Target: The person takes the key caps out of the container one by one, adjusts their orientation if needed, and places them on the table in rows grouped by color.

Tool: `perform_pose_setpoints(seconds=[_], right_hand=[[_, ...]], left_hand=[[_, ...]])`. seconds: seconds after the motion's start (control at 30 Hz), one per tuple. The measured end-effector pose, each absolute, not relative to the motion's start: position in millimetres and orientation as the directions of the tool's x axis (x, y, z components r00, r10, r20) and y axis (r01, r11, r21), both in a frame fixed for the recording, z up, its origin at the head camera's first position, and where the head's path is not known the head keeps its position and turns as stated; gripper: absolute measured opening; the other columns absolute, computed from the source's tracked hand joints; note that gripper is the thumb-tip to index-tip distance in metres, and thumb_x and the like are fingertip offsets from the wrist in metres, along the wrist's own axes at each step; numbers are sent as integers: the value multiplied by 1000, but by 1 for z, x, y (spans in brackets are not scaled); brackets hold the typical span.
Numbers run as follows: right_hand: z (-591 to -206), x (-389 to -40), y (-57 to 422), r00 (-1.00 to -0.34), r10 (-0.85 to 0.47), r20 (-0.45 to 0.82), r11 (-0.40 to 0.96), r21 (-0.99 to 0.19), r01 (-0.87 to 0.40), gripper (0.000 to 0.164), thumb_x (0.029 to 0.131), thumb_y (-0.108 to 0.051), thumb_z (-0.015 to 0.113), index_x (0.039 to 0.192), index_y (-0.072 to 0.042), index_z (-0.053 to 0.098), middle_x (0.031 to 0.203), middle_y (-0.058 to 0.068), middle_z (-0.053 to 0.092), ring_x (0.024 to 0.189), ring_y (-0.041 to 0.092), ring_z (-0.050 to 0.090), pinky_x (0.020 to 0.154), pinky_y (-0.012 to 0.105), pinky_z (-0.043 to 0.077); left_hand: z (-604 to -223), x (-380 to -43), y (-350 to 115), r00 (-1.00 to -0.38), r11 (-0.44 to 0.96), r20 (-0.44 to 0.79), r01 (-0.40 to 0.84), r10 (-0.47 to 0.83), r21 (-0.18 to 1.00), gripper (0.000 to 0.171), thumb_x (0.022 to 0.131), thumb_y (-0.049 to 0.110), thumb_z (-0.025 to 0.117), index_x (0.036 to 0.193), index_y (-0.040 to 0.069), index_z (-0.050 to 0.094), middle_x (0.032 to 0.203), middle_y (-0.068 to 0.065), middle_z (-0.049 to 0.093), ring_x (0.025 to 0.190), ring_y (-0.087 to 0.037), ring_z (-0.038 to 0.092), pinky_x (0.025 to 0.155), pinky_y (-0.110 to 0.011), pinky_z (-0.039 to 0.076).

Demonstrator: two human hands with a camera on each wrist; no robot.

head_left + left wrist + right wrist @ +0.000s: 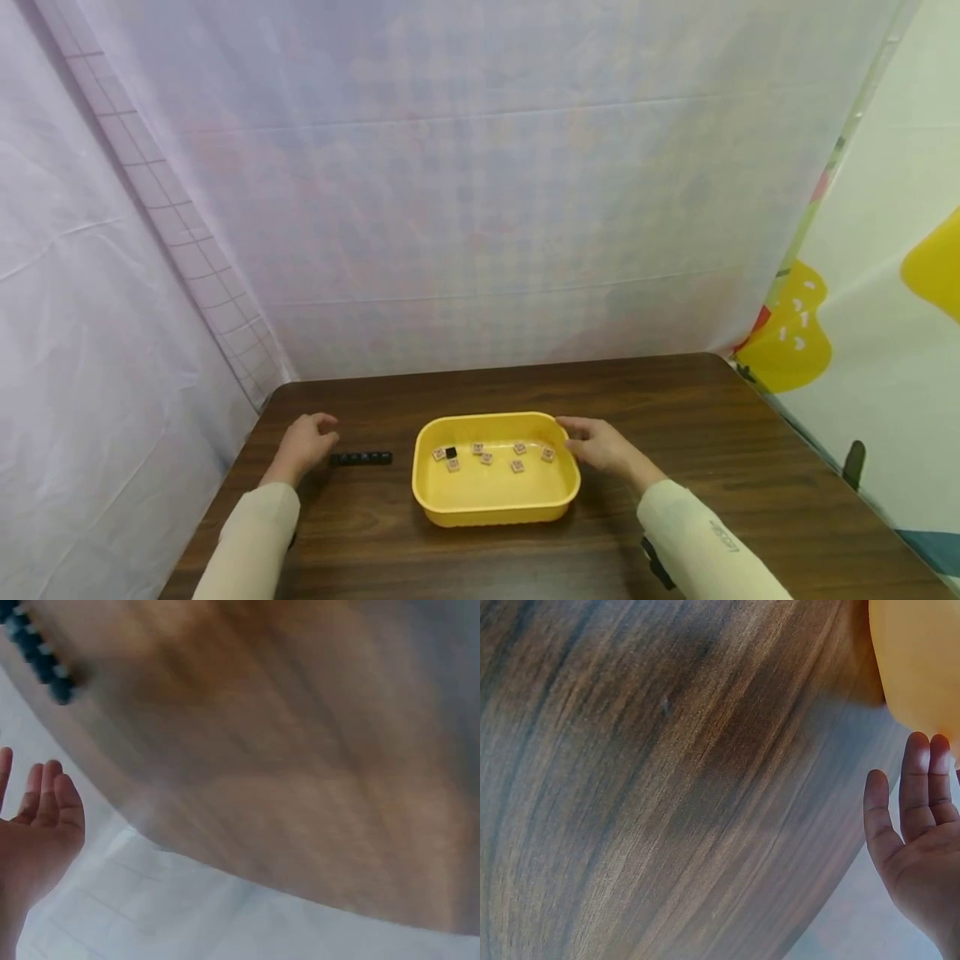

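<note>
A yellow plastic tray (497, 510) stands on the table in the head view. Inside it lie several small tan square pieces (517, 467) with markings and one small black cube (451, 452). My right hand (603, 448) is at the tray's right wall, its fingertips against the far right corner. In the right wrist view, the fingers (916, 776) look straight, near the tray's outer side. To the left lies a row of black cube-like pieces (362, 458). My left hand (303, 446) hovers by that row's left end, fingers relaxed and holding nothing.
The dark wood-grain table (675, 400) has rounded far corners. A white curtain (480, 208) hangs behind it, with another white sheet (75, 350) on the left. At the right edge, a dark rounded object (853, 463) stands beside the table.
</note>
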State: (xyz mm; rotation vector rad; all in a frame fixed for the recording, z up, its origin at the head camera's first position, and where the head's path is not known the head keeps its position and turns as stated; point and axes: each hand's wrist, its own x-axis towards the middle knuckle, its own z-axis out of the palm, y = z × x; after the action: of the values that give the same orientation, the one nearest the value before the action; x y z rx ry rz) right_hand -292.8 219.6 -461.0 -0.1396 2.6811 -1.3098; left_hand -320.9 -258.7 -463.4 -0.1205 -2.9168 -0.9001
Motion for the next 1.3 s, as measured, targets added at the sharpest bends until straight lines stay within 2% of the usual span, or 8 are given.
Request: perform_pose_setpoints(seconds=[0.13, 0.2, 0.43, 0.6, 0.77, 1.0, 1.13, 1.3], right_hand=[[-461, -293, 220, -983, -145, -109, 607, -795, -1, 46, 96, -9, 59, 142, -3, 53, 136, 23, 55, 109, 31, 62, 88, 46, 53], [-461, -293, 220, -983, -140, -122, 610, -793, 11, 47, 96, -10, 58, 142, -4, 53, 137, 24, 55, 110, 32, 61, 89, 48, 53], [-461, -293, 221, -980, -129, -150, 622, -782, 37, 47, 97, -11, 58, 143, -6, 52, 139, 23, 53, 113, 33, 60, 92, 52, 50], [-460, -291, 220, -981, -128, -148, 620, -784, 37, 48, 97, -12, 58, 143, -6, 52, 139, 22, 53, 113, 33, 60, 93, 52, 49], [-459, -291, 220, -981, -138, -136, 613, -790, 23, 47, 96, -11, 58, 143, -5, 52, 139, 24, 53, 114, 34, 60, 93, 52, 50], [-460, -291, 220, -982, -141, -129, 623, -782, 13, 47, 97, -11, 58, 143, -5, 52, 139, 23, 53, 113, 34, 60, 93, 51, 50], [-461, -292, 220, -982, -134, -133, 624, -781, 21, 47, 96, -11, 58, 143, -6, 52, 139, 22, 54, 112, 32, 60, 93, 52, 50], [-462, -292, 220, -982, -135, -130, 629, -777, 17, 47, 96, -11, 58, 143, -6, 52, 139, 23, 53, 114, 34, 59, 94, 53, 49]], left_hand=[[-448, -327, -238, -988, 825, 128, 138, 80, 548, 33, 95, 15, 61, 118, -9, 63, 127, -35, 55, 128, -55, 40, 104, -62, 34], [-442, -329, -225, -988, 826, 125, 144, 89, 545, 34, 97, 18, 61, 119, -8, 63, 127, -34, 56, 129, -54, 40, 106, -61, 33], [-422, -332, -169, -992, 824, 94, 121, 83, 553, 37, 95, 29, 66, 118, 0, 66, 125, -24, 57, 114, -41, 54, 94, -55, 45], [-414, -329, -131, -993, 836, 98, 110, 68, 538, 34, 93, 33, 70, 112, 5, 70, 114, -13, 65, 106, -35, 59, 93, -55, 45], [-413, -323, -99, -994, 870, 103, 81, 35, 487, 27, 91, 37, 72, 98, 11, 74, 103, -8, 66, 101, -33, 58, 94, -59, 40], [-424, -316, -72, -1000, 918, 10, 16, 13, 396, 21, 88, 36, 75, 89, 14, 73, 107, -12, 59, 112, -39, 51, 101, -64, 32], [-435, -316, -67, -1000, 953, 0, 26, 27, 303, 17, 87, 32, 76, 82, 16, 73, 107, -13, 60, 112, -40, 51, 100, -64, 33], [-449, -321, -63, -1000, 981, 0, 18, 18, 191, 14, 87, 28, 75, 86, 14, 73, 110, -15, 60, 111, -39, 50, 100, -63, 34]])
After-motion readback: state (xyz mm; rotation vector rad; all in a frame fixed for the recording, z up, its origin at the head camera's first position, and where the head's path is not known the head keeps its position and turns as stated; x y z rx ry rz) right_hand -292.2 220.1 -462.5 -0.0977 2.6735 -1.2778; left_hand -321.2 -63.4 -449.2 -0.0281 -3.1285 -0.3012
